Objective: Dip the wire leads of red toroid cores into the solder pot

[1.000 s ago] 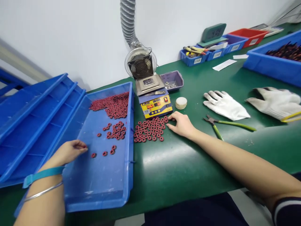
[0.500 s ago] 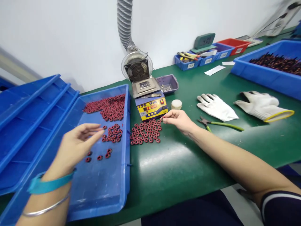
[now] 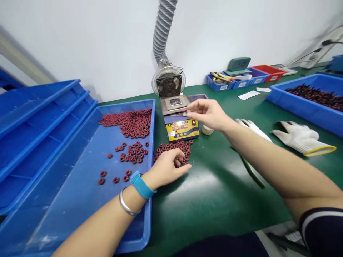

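— Left hand (image 3: pixel 168 166)?
— Over the near side of a cluster of red rings (image 3: pixel 184 147) on the green surface (image 3: pixel 211 203). Released, with the thumb well apart from the loosely bent fingers. Around the wrist, a blue band (image 3: pixel 143 185); farther up the arm, a silver bangle (image 3: pixel 123 205).
— And the right hand (image 3: pixel 210 113)?
— Raised by the front edge of the metal top on a yellow-fronted unit (image 3: pixel 182 131). Thumb and forefinger pinched on a small red ring (image 3: pixel 188 111), mostly hidden by the fingertips. Touching the metal or not? Impossible to tell.
— More rings elsewhere?
— Plenty in the blue tray (image 3: pixel 80 157), just left of the cluster: a dense heap (image 3: pixel 135 124) at the far end, a looser bunch (image 3: pixel 133 153) nearer, then a few strays.
— Behind the unit?
— A dark fan (image 3: pixel 169 84) below a grey ribbed hose (image 3: pixel 162 34).
— Off to the right?
— A pale round container (image 3: pixel 207 130) just beside the unit, a green handle (image 3: pixel 253 174) partly behind the right forearm, two white gloves (image 3: pixel 297 135), and another blue bin (image 3: pixel 308 110) of dark coppery pieces.
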A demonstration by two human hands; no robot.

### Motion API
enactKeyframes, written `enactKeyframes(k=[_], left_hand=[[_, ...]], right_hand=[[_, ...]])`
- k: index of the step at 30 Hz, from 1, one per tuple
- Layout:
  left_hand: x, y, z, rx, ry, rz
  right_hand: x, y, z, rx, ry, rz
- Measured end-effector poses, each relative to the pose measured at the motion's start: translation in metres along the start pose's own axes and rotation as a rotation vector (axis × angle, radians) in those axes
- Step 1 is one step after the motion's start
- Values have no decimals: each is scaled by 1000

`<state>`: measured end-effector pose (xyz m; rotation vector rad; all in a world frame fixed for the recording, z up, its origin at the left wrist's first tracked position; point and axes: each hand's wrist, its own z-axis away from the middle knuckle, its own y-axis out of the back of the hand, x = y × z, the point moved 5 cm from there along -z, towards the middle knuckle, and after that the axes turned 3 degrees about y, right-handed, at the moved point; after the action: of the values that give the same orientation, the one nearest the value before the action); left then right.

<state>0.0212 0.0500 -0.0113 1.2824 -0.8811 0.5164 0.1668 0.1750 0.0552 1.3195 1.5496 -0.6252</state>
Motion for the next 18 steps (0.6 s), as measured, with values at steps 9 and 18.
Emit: enactKeyframes(k=[9, 18], left_hand=[[4, 6, -3, 67, -75, 45], [4, 5, -3, 44, -111, 69]], right_hand=[[-6, 8, -114, -13, 63, 705], [14, -20, -165, -72, 6, 1179]])
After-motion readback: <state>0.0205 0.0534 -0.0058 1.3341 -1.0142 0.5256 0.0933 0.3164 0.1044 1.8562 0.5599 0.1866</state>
